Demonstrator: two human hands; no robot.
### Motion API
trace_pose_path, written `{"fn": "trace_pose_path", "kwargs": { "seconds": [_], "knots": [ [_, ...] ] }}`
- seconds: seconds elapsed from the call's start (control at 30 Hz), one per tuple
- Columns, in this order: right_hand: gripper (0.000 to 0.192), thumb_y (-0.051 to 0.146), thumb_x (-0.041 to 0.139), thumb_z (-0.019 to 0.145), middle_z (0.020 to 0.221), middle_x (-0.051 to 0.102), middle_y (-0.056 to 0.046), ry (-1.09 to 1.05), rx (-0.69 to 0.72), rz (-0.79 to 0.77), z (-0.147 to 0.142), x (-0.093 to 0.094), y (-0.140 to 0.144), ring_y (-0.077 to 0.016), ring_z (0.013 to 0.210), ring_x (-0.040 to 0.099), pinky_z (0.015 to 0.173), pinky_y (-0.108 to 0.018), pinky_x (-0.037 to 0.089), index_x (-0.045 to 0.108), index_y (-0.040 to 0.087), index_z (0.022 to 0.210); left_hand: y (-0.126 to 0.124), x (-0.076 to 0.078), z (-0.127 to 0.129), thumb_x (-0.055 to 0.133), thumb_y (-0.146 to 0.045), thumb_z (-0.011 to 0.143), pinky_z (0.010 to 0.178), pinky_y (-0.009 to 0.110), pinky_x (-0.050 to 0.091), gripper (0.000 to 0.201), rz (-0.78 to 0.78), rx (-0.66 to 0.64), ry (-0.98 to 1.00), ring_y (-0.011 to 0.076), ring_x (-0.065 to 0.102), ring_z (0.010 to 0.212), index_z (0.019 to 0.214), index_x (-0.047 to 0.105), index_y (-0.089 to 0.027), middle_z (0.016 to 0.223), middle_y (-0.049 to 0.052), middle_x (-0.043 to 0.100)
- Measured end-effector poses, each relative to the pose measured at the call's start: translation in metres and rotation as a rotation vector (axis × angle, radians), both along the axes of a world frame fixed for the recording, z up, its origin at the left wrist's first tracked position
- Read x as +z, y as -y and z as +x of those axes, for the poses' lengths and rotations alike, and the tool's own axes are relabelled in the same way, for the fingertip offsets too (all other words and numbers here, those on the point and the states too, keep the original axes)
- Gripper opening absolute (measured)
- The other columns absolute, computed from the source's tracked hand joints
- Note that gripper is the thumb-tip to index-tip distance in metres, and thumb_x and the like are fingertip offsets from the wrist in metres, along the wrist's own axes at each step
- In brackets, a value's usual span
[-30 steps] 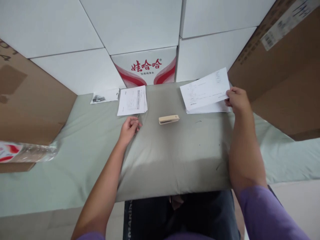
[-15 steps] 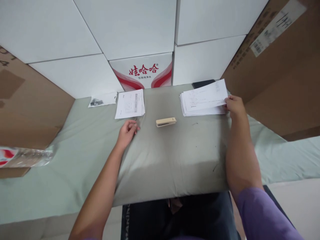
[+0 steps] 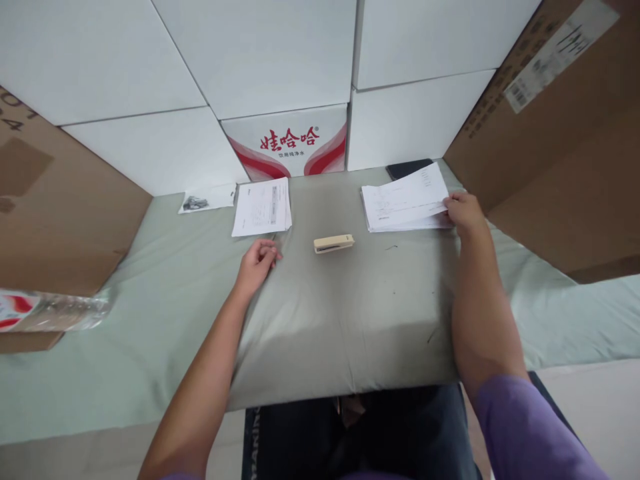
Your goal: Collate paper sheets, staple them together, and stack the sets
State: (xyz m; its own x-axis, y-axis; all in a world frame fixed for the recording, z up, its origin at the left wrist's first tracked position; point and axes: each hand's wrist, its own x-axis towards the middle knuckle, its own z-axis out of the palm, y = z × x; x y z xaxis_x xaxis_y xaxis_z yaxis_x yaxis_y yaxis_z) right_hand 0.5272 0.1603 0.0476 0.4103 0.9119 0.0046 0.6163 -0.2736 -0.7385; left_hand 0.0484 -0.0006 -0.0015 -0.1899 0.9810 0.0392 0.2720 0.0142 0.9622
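My right hand (image 3: 464, 212) pinches the right edge of a printed paper sheet (image 3: 410, 195). That sheet lies at a slant over a stack of papers (image 3: 425, 225), its right side lifted a little. Curled on the cloth, my left hand (image 3: 257, 263) has its thumb against the fingers, and nothing shows in it. Just beyond it lies a second, neater stack of printed papers (image 3: 261, 208). Between the two stacks, in front of them, rests a cream stapler (image 3: 333, 244), touched by neither hand.
A clear packet with dark small items (image 3: 207, 199) lies left of the left stack. Behind the right stack is a flat black object (image 3: 407, 168). White boxes (image 3: 284, 143) wall off the back. Brown cartons (image 3: 565, 153) flank both sides, with a plastic bottle (image 3: 60, 311) at far left.
The pinched sheet has shifted slightly left and lowered toward the right stack, my right hand with it. My left hand and the stapler stay in place; the view moved slightly.
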Motion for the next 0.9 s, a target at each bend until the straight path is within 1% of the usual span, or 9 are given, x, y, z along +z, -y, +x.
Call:
{"fn": "trace_pose_path", "kwargs": {
  "seconds": [0.27,0.37,0.43,0.53,0.6,0.63,0.73,0.83,0.9],
  "knots": [
    [0.017,0.007,0.050,0.086,0.066,0.050,-0.002,0.139,0.009,-0.034,-0.002,0.000,0.000,-0.0156,0.065,0.044,0.066,-0.031,0.033,0.059,0.018,0.078,0.000,-0.002,-0.001,0.066,-0.040,0.084,0.055,0.024,0.037,0.027,0.015,-0.011,-0.004,0.0119,0.052,0.057,0.102,0.058,-0.022,0.074,0.000,0.068],
    [0.014,0.006,0.054,0.084,0.077,0.054,-0.006,0.217,-0.008,-0.052,-0.002,-0.001,-0.001,-0.0172,0.073,0.043,0.075,-0.033,0.034,0.060,0.018,0.078,0.000,-0.003,-0.001,0.065,-0.039,0.085,0.056,0.024,0.038,0.025,0.027,-0.020,-0.005,0.0121,0.052,0.057,0.102,0.058,-0.021,0.074,0.000,0.068],
    [0.008,0.011,0.062,0.082,0.093,0.058,-0.014,0.259,-0.038,-0.087,-0.003,-0.001,0.000,-0.0188,0.078,0.044,0.078,-0.036,0.033,0.064,0.016,0.087,-0.001,-0.004,-0.002,0.065,-0.038,0.086,0.056,0.025,0.038,0.024,0.028,-0.022,-0.007,0.0123,0.053,0.057,0.102,0.058,-0.021,0.074,0.000,0.068],
    [0.048,0.026,0.074,0.078,0.131,0.045,-0.030,0.316,-0.119,-0.249,-0.009,0.001,0.003,-0.0239,0.091,0.051,0.080,-0.040,0.034,0.061,0.012,0.122,-0.001,-0.006,-0.003,0.064,-0.038,0.086,0.058,0.025,0.039,0.025,0.026,-0.029,-0.015,0.0120,0.051,0.057,0.103,0.057,-0.021,0.074,0.000,0.068],
    [0.069,0.031,0.074,0.078,0.146,0.028,-0.033,0.371,-0.181,-0.340,-0.013,0.003,0.005,-0.0293,0.107,0.052,0.083,-0.042,0.036,0.051,0.014,0.141,-0.001,-0.007,-0.003,0.064,-0.039,0.087,0.059,0.025,0.039,0.026,0.026,-0.034,-0.027,0.0118,0.050,0.057,0.104,0.057,-0.021,0.074,0.000,0.068],
    [0.071,0.031,0.071,0.080,0.149,0.023,-0.032,0.395,-0.196,-0.346,-0.016,0.004,0.006,-0.0313,0.116,0.050,0.086,-0.042,0.036,0.047,0.014,0.145,-0.001,-0.007,-0.003,0.064,-0.040,0.087,0.059,0.025,0.039,0.026,0.027,-0.034,-0.035,0.0117,0.050,0.057,0.104,0.058,-0.021,0.074,0.000,0.068],
    [0.068,0.033,0.063,0.087,0.148,0.026,-0.031,0.422,-0.145,-0.215,-0.024,0.009,0.008,-0.0330,0.126,0.045,0.094,-0.042,0.036,0.044,0.010,0.148,-0.001,-0.007,-0.002,0.064,-0.042,0.085,0.059,0.025,0.039,0.029,0.020,-0.019,-0.067,0.0118,0.050,0.056,0.105,0.058,-0.021,0.074,-0.001,0.067],
    [0.058,0.031,0.061,0.089,0.139,0.042,-0.027,0.412,0.014,0.009,-0.045,0.022,0.012,-0.0294,0.115,0.052,0.095,-0.042,0.038,0.051,0.007,0.141,0.000,-0.005,0.000,0.063,-0.042,0.085,0.058,0.025,0.039,0.029,0.022,-0.014,-0.128,0.0119,0.049,0.055,0.105,0.059,-0.021,0.072,-0.002,0.066],
    [0.045,0.028,0.059,0.090,0.126,0.054,-0.022,0.393,0.196,0.159,-0.073,0.035,0.023,-0.0259,0.104,0.056,0.093,-0.040,0.040,0.059,0.009,0.131,0.002,-0.002,0.001,0.060,-0.039,0.087,0.059,0.026,0.039,0.025,0.060,-0.007,-0.202,0.0126,0.050,0.057,0.104,0.060,-0.021,0.071,-0.002,0.064]
  ]
}}
